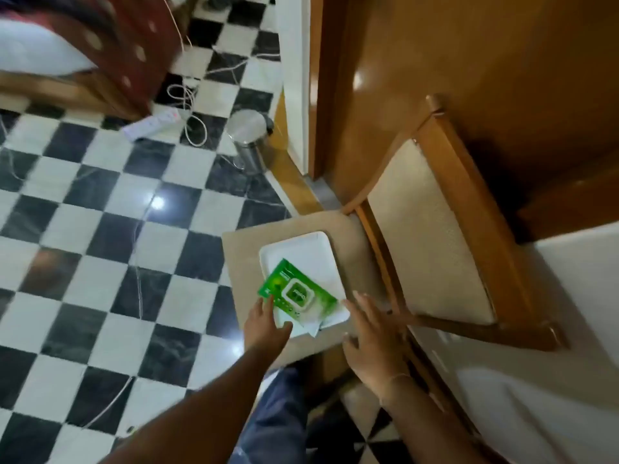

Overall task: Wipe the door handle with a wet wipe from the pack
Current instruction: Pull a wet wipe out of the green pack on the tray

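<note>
A green wet wipe pack (296,292) lies flat on a white tray (301,249), which rests on the beige seat of a wooden chair (435,236). My left hand (266,324) touches the near left corner of the pack and the tray's edge, fingers spread. My right hand (371,339) hovers open just right of the tray, palm down, holding nothing. The brown wooden door (502,61) fills the upper right; its handle is outside the view.
A black and white checkered floor (100,229) spreads to the left. A steel pedal bin (249,139) stands by the door frame. A power strip (152,123) with white cables lies near a bed (67,55). White fabric (552,329) lies at the right.
</note>
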